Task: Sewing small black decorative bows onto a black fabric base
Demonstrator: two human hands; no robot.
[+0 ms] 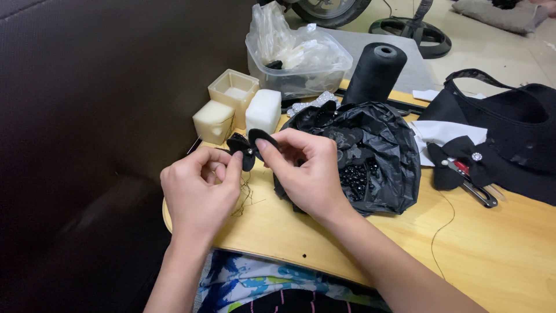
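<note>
Nearest, a bright patterned cloth (pixel 249 278) below the near edge of the pale wooden desk (pixel 509 255). Above that edge, left hand (pixel 197 185) and right hand (pixel 307 168) raised close together, both pinched shut on a small black fabric flower (pixel 248 148) held just off the desk at left of centre. Left thumb and forefinger clamped on its lower petal beside a tiny shiny centre bead; right fingertips closed on the upper right petal, remaining fingers curled in. Loose dark thread (pixel 246 197) dangling beneath, so apparently mid-stitch: petals gathered and bead on, trimming and finishing seemingly left to do. Just right of the hands, an open black plastic bag (pixel 388 156) holding black beads (pixel 354 179) and more black petals, a good stock unused. Further right, a finished black bow (pixel 463 156) with a sparkling centre lying on scissors (pixel 480 194), beside a black hat (pixel 515 133), suggesting at least one trim piece already complete. Further off on the left, three cream foam cubes (pixel 234 107), one hollowed. Furthest, a tall spool of black thread (pixel 375 72) and a clear plastic tub (pixel 298 61) stuffed with crumpled clear bags.
</note>
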